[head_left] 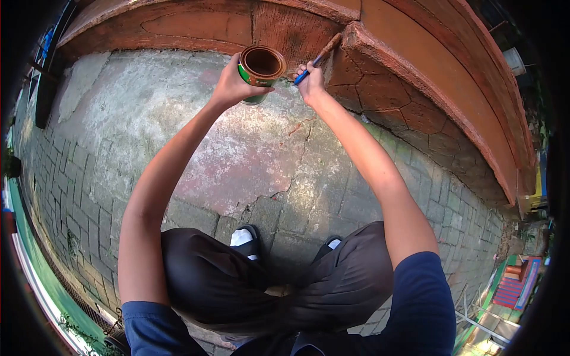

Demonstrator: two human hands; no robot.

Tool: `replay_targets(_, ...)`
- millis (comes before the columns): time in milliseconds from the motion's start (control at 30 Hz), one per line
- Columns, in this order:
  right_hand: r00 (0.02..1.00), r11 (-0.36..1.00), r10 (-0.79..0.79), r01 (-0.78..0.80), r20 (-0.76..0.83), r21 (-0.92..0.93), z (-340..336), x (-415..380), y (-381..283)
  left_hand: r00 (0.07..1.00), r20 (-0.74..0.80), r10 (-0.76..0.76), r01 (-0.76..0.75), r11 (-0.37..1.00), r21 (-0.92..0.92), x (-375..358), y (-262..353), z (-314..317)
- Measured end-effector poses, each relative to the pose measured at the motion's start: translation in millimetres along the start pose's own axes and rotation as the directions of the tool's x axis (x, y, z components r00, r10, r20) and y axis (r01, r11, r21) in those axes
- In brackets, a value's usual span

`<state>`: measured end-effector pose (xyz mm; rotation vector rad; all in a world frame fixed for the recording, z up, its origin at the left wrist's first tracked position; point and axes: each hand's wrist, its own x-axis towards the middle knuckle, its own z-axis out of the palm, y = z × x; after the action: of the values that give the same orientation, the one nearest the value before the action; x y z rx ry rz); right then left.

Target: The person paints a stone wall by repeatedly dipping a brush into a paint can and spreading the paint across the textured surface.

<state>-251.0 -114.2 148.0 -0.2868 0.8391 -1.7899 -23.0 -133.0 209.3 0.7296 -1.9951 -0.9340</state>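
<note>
My left hand (233, 84) is wrapped round a green paint can (245, 76), held up off the ground. Its open top shows brown paint inside and smeared on the rim. To the right, my right hand (312, 83) grips the blue handle of a paintbrush (320, 58). The brush points up and to the right, its brown bristles at the corner of the reddish-brown wall (350, 44); whether they touch it cannot be told.
Grey paving (261, 160) with worn paint patches and a crack lies below my hands. My sandalled feet (242, 238) are under my bent knees. A whitish bucket (513, 60) shows beyond the wall at the right, and a red and blue slatted object (515, 285) at lower right.
</note>
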Motion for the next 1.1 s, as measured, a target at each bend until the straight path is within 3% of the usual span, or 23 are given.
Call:
replay_targets(167,0.995,0.991,-0.004,0.017,-0.096,0.136,4,15,15,0.999,-0.007,0.032,-0.032,0.999,0.005,0,-3,-6)
replay_targets(233,1.000,0.992,0.007,-0.011,0.030,0.128,3,24,15,1.000,-0.028,0.014,-0.014,1.000,-0.009,1,-3,-9)
replay_targets(367,0.998,0.980,-0.039,0.030,0.040,0.198,14,44,30,1.000,-0.023,-0.003,0.002,1.000,-0.014,7,-5,-11)
replay_targets(433,0.999,0.966,-0.034,0.036,-0.010,0.257,13,52,38,1.000,-0.020,0.012,-0.012,1.000,-0.023,8,-7,-11)
replay_targets(567,0.979,0.991,-0.095,0.110,-0.181,0.074,-21,68,55,0.999,-0.048,0.006,-0.007,0.999,-0.034,14,-10,-14)
replay_targets(633,0.983,0.990,-0.083,0.100,-0.166,0.098,-27,62,63,0.999,-0.052,0.008,-0.008,1.000,-0.002,14,-10,-14)
replay_targets(733,0.937,0.992,0.032,0.012,-0.349,0.123,-36,53,73,0.998,-0.059,-0.002,0.001,1.000,-0.016,18,-11,-14)
replay_targets(833,0.899,0.996,0.085,-0.065,-0.430,0.061,-42,57,79,0.998,-0.067,-0.008,0.008,1.000,0.001,20,-14,-15)
replay_targets(900,0.854,0.982,0.182,-0.132,-0.488,0.134,-52,55,89,0.999,-0.052,-0.009,0.008,1.000,-0.027,22,-15,-16)
replay_targets(1000,0.747,0.942,0.259,-0.336,-0.613,-0.011,-72,45,92,0.999,-0.053,-0.009,0.008,0.999,-0.034,21,-13,-13)
replay_targets(1100,0.757,0.972,0.229,-0.213,-0.612,0.100,-65,48,90,0.998,-0.061,-0.007,0.007,1.000,-0.001,22,-11,-14)
